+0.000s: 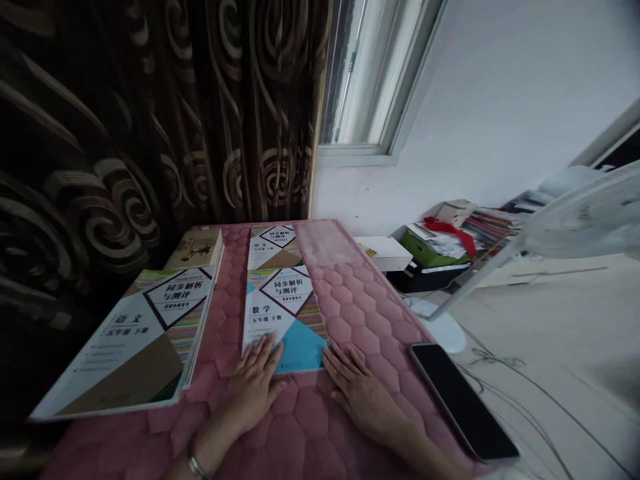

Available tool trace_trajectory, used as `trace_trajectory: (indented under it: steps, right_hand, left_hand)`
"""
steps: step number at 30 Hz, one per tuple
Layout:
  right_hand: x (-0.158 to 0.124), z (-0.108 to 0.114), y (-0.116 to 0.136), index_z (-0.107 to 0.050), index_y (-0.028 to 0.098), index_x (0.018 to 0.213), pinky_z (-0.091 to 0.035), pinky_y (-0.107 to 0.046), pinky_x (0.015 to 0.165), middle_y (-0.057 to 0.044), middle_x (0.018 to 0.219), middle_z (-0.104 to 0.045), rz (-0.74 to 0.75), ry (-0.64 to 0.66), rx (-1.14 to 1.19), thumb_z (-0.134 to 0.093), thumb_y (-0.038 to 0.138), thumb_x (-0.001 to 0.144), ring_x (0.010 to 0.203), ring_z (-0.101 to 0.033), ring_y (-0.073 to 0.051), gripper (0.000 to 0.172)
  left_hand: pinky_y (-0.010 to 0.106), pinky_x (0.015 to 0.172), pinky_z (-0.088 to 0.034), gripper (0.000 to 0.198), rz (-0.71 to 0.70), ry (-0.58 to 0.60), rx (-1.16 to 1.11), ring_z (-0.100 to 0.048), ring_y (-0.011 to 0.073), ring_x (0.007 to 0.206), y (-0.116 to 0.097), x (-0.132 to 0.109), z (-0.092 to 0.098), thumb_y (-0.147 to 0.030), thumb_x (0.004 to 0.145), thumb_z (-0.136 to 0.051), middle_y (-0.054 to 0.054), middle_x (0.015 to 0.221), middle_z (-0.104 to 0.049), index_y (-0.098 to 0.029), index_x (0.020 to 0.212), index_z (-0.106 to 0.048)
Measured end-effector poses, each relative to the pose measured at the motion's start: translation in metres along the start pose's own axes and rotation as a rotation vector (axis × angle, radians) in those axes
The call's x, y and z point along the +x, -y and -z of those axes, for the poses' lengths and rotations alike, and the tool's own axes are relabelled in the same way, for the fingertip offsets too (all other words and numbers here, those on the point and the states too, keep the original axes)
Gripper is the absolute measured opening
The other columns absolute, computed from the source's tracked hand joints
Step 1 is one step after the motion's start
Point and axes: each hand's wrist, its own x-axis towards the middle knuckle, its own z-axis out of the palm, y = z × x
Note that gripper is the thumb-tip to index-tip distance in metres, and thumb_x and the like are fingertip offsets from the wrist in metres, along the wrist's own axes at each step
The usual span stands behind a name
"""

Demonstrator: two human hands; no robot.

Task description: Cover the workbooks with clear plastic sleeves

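Observation:
A blue-and-white workbook lies flat on the pink quilted table cover. My left hand rests with fingers spread at its lower left corner, the fingertips on the cover page. At the lower right corner, my right hand lies flat, its fingertips touching the book's edge. Just behind, a brown-and-white workbook is partly hidden under the blue one. To the left, a larger-looking brown-and-white workbook tops a stack of books.
A tan book lies behind the left stack. A black phone sits at the table's right edge. Beyond are a white fan with cables on the floor, a box of papers, and a patterned curtain along the left.

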Motion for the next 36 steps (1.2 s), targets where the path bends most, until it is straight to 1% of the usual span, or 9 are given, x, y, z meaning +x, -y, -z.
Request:
trace_trajectory:
  steps: [5, 8, 12, 15, 19, 23, 26, 31, 36]
  right_hand:
    - [-0.005, -0.005, 0.013, -0.040, 0.022, 0.147, -0.036, -0.056, 0.111, -0.009, 0.151, -0.043, -0.070, -0.070, -0.034, -0.052, 0.033, 0.093, 0.142, -0.034, -0.031, 0.056]
    - [0.025, -0.009, 0.031, -0.064, 0.018, 0.125, -0.036, -0.057, 0.111, -0.012, 0.138, -0.057, -0.153, -0.181, -0.059, -0.051, 0.023, 0.093, 0.136, -0.043, -0.033, 0.036]
    - [0.088, -0.017, 0.047, -0.067, 0.014, 0.115, -0.044, -0.043, 0.108, -0.014, 0.132, -0.062, -0.207, -0.250, 0.014, -0.043, 0.009, 0.091, 0.129, -0.051, -0.026, 0.035]
    - [0.107, -0.034, 0.037, -0.056, 0.011, 0.132, -0.043, -0.051, 0.106, -0.019, 0.142, -0.052, -0.210, -0.242, -0.024, -0.042, 0.029, 0.097, 0.134, -0.046, -0.030, 0.042]
    - [0.086, -0.059, 0.008, -0.047, 0.011, 0.142, -0.035, -0.054, 0.110, -0.020, 0.149, -0.043, -0.232, -0.268, -0.117, -0.037, 0.051, 0.097, 0.139, -0.039, -0.032, 0.060]
    - [0.080, -0.057, -0.006, -0.057, 0.013, 0.132, -0.038, -0.049, 0.106, -0.017, 0.140, -0.053, -0.305, -0.256, -0.105, -0.033, 0.042, 0.099, 0.132, -0.046, -0.031, 0.050]
    - [0.096, -0.043, -0.007, -0.069, 0.015, 0.105, -0.046, -0.042, 0.090, -0.016, 0.114, -0.065, -0.388, -0.258, -0.032, -0.031, 0.025, 0.099, 0.103, -0.059, -0.027, 0.040]
    - [0.108, -0.046, -0.012, -0.064, 0.015, 0.097, -0.046, -0.043, 0.081, -0.016, 0.098, -0.062, -0.492, -0.387, 0.022, -0.034, 0.024, 0.096, 0.086, -0.058, -0.028, 0.032]
    - [0.112, -0.048, -0.024, -0.056, 0.007, 0.114, -0.048, -0.040, 0.086, -0.021, 0.111, -0.062, -0.694, -0.441, 0.278, -0.037, 0.036, 0.094, 0.102, -0.062, -0.031, 0.040]
  left_hand:
    - [0.049, 0.116, -0.028, 0.059, 0.114, -0.050, 0.043, -0.036, 0.0244, 0.142, 0.014, -0.020, 0.000, -0.034, 0.094, -0.044, 0.005, 0.158, -0.032, -0.030, 0.151, -0.030]
    - [0.061, 0.116, -0.020, 0.046, 0.258, -0.067, 0.063, -0.043, 0.0299, 0.137, -0.010, 0.005, 0.003, -0.031, 0.094, -0.044, 0.012, 0.148, -0.047, -0.022, 0.138, -0.052]
    - [0.052, 0.116, -0.029, 0.047, 0.268, -0.074, 0.020, -0.039, 0.0262, 0.140, -0.029, 0.053, -0.001, -0.014, 0.091, -0.038, 0.012, 0.150, -0.045, -0.018, 0.135, -0.055]
    - [0.051, 0.114, -0.032, 0.053, 0.267, -0.080, 0.027, -0.036, 0.0273, 0.141, -0.018, 0.061, -0.011, -0.019, 0.091, -0.041, 0.012, 0.152, -0.041, -0.018, 0.143, -0.047]
    - [0.051, 0.112, -0.034, 0.052, 0.382, -0.197, 0.088, -0.039, 0.0303, 0.139, 0.009, 0.038, -0.017, -0.028, 0.093, -0.042, 0.014, 0.152, -0.041, -0.018, 0.144, -0.046]
    - [0.044, 0.100, -0.044, 0.046, 0.681, -0.157, 0.048, -0.053, 0.0294, 0.124, 0.020, 0.038, -0.002, -0.017, 0.093, -0.039, 0.017, 0.141, -0.052, -0.021, 0.136, -0.054]
    - [0.034, 0.095, -0.045, 0.044, 0.797, -0.061, -0.135, -0.061, 0.0238, 0.112, 0.022, 0.059, 0.015, -0.011, 0.092, -0.037, 0.018, 0.126, -0.061, -0.015, 0.133, -0.055]
    - [0.028, 0.089, -0.046, 0.046, 0.773, -0.061, -0.427, -0.065, 0.0188, 0.102, 0.031, 0.075, 0.023, -0.003, 0.091, -0.032, 0.016, 0.110, -0.069, -0.012, 0.131, -0.051]
    - [0.034, 0.091, -0.049, 0.036, 0.601, -0.399, -0.581, -0.065, 0.0200, 0.103, 0.033, 0.057, 0.008, -0.006, 0.088, -0.034, 0.014, 0.113, -0.067, -0.017, 0.110, -0.059]
